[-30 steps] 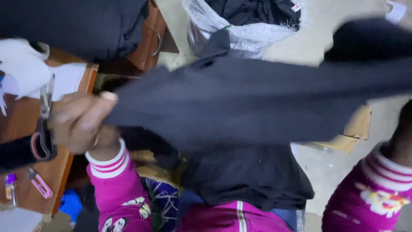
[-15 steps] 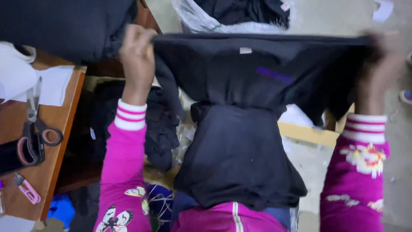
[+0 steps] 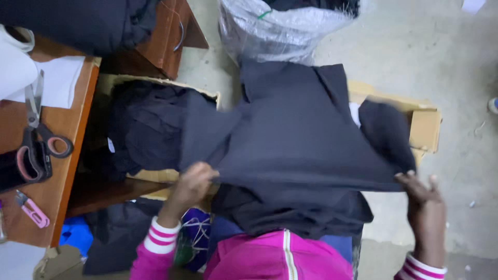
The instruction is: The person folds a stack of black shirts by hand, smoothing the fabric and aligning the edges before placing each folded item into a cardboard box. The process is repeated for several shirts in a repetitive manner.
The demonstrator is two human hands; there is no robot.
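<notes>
Centrally, a dark grey garment hangs spread in front of the person, its fabric matte and soft, with slack folds running down from a raised upper edge near a clear plastic bag. The lower hem is drawn roughly level between the two hands. A second dark piece of cloth lies beneath it, across the lap above a pink jacket.

The left hand is closed on the lower left corner of the garment: the fingers are curled inward and pressed against the fabric, which emerges directly above the knuckles. The right hand grips the lower right corner (only the fingertip area meets the cloth); the fingers are partly spread, with the pinch made at their ends, and how tightly it bites cannot be told from this view.

The garment therefore lies above and between both hands, touching each at one corner, and it covers part of a cardboard box on the floor behind it. A further box of dark clothing sits just left of the garment.

To the far left, a wooden table carries scissors with red-lined handles and a small pink clipper, both well apart from the hands.
</notes>
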